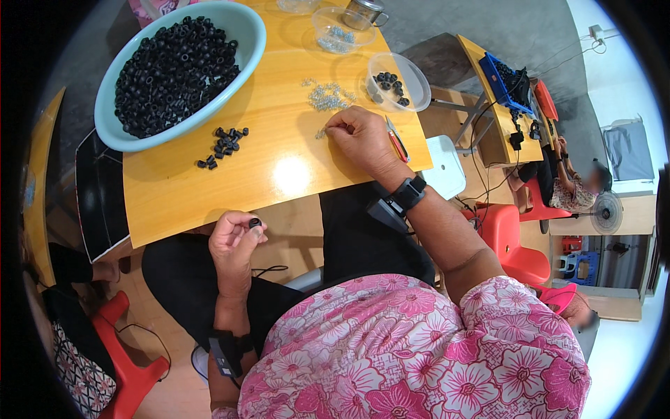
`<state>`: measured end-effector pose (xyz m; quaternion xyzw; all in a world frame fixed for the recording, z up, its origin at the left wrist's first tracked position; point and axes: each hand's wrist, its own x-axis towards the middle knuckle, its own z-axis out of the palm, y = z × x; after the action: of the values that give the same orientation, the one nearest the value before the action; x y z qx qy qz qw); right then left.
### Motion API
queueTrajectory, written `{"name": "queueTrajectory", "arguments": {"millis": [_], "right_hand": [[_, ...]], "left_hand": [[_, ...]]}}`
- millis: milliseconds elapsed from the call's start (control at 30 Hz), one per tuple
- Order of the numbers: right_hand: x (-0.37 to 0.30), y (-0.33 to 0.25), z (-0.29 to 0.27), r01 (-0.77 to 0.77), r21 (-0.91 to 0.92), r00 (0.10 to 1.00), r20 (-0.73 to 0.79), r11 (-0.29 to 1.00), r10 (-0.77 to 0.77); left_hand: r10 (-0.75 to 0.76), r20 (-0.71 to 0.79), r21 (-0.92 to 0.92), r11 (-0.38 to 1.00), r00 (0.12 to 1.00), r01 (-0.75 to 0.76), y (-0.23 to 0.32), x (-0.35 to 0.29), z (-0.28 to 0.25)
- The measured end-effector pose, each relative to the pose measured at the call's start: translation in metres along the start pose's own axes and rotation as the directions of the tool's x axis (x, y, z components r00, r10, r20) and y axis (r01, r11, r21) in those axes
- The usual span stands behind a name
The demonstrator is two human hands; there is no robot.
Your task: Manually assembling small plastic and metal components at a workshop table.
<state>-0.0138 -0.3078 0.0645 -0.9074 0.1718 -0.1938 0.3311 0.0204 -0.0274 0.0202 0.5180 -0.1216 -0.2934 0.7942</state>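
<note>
My left hand [234, 246] is in front of the table's near edge, thumb and fingers closed on a small black ring-shaped part [255, 223]. Over the wooden tabletop [279, 140], my right hand [361, 140] is bent down with its fingertips pinched together. Whatever sits between those fingertips is too small to make out. Beside them lies a tiny silvery piece [320, 133], and just beyond is a loose heap of small metal pieces [329, 96]. A little group of black parts [227, 142] is spread left of centre. Red-handled cutters [397, 142] rest close to my right wrist.
A light-blue basin [255, 43] full of black parts stands at the far left. Clear tubs hold black parts [413, 82] and metal pieces [322, 29]; a metal cup [366, 11] is behind. Red stools [513, 244] and another person [574, 192] are at right.
</note>
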Motion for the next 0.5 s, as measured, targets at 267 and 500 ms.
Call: {"name": "queueTrajectory", "arguments": {"millis": [267,500], "right_hand": [[-0.0024,-0.0018,0.0003,0.008,-0.024,1.000,-0.006,1.000,-0.008],[0.0007,0.0021,0.0005,0.123,-0.175,0.992,0.059,0.977,-0.114]], "left_hand": [[-0.009,0.006,0.002,1.000,1.000,0.009,0.0018,-0.0004,0.0003],[-0.013,0.001,-0.007,1.000,1.000,0.013,0.0007,-0.0006,-0.0007]]}}
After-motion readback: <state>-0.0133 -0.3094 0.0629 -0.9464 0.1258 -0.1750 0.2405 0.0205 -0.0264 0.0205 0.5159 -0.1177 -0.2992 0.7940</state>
